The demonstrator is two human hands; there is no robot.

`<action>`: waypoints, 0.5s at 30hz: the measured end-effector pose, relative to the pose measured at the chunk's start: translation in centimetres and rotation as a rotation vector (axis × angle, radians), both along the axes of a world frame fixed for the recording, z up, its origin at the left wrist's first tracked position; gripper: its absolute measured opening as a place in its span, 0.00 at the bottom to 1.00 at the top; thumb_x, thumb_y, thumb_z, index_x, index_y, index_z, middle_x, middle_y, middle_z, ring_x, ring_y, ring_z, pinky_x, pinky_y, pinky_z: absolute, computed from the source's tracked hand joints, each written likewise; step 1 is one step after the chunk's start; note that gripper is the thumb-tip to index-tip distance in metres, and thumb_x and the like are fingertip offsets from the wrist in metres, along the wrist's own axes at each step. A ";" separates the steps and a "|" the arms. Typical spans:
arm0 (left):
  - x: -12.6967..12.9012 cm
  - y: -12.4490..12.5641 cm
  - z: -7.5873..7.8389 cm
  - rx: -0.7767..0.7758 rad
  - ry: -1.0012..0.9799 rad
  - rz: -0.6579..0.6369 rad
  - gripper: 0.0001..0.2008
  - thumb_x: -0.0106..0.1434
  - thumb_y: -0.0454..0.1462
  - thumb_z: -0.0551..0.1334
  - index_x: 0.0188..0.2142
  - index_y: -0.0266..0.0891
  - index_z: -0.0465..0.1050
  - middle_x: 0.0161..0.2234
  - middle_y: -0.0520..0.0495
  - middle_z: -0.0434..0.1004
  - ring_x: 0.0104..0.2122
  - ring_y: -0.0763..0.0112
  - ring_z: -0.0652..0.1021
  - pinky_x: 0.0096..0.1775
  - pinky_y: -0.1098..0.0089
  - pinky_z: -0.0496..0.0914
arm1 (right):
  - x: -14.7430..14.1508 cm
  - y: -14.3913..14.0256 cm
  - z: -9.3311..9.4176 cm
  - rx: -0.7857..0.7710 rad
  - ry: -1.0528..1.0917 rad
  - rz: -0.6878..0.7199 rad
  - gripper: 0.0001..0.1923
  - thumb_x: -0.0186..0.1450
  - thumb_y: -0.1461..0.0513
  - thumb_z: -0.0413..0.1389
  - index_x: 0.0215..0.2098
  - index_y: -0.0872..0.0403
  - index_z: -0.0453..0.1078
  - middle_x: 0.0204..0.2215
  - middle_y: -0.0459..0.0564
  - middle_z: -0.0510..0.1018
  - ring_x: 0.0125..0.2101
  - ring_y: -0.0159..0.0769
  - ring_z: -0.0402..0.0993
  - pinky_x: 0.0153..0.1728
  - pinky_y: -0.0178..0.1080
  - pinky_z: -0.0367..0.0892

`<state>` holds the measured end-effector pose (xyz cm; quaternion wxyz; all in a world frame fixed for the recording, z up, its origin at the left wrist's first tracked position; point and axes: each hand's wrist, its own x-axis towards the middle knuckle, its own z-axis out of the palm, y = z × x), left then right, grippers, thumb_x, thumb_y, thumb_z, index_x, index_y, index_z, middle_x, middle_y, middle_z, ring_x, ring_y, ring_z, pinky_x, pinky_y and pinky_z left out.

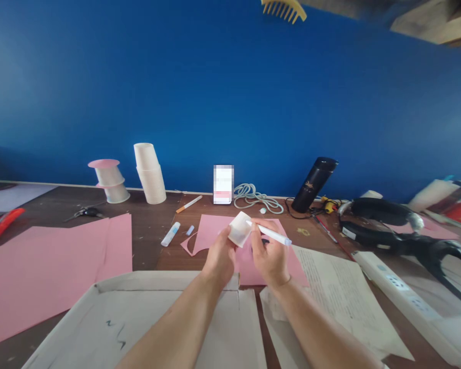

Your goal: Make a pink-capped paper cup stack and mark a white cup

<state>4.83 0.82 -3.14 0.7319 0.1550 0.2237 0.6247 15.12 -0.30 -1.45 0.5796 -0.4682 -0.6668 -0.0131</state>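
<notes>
My left hand (219, 256) grips a small white piece that looks like a paper cup (239, 229), tilted above the pink paper sheet (211, 228). In my right hand (271, 253) is a white marker (272, 234), pinched near its tip. That tip points at the cup's upper right side; whether it touches, I cannot tell. Something dark lies partly hidden under my right hand. A glue stick (171, 234) and a small pale blue cap (190, 230) lie left of the pink sheet, near a curved pink offcut (188, 248).
Stacked paper cups (150, 177) and two cups with pink discs (109, 179) stand at the back left. A phone (223, 184), coiled cable (255, 197) and black bottle (314, 185) line the wall. Headphones (384, 225) and a power strip (403, 297) occupy the right; white cardboard (153, 312) lies in front.
</notes>
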 end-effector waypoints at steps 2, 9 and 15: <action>0.0 0.0 0.0 -0.011 -0.002 0.001 0.13 0.60 0.34 0.57 0.44 0.32 0.72 0.41 0.41 0.79 0.49 0.61 0.74 0.53 0.65 0.63 | 0.0 0.0 0.0 0.002 -0.003 -0.003 0.08 0.65 0.63 0.51 0.39 0.53 0.71 0.33 0.51 0.76 0.35 0.37 0.72 0.38 0.41 0.68; -0.1 0.1 0.1 -0.051 -0.012 -0.008 0.12 0.61 0.34 0.57 0.43 0.33 0.73 0.40 0.41 0.79 0.47 0.62 0.75 0.51 0.66 0.65 | 0.1 0.1 -0.1 -0.009 0.000 -0.004 0.08 0.64 0.62 0.52 0.40 0.52 0.71 0.34 0.51 0.76 0.35 0.38 0.72 0.37 0.41 0.68; -0.2 0.1 -0.1 -0.065 -0.014 -0.002 0.12 0.61 0.34 0.58 0.43 0.34 0.72 0.41 0.41 0.78 0.46 0.63 0.75 0.50 0.67 0.65 | 0.1 0.0 -0.1 -0.004 -0.009 -0.013 0.09 0.65 0.62 0.51 0.40 0.53 0.71 0.35 0.52 0.77 0.35 0.38 0.73 0.38 0.42 0.68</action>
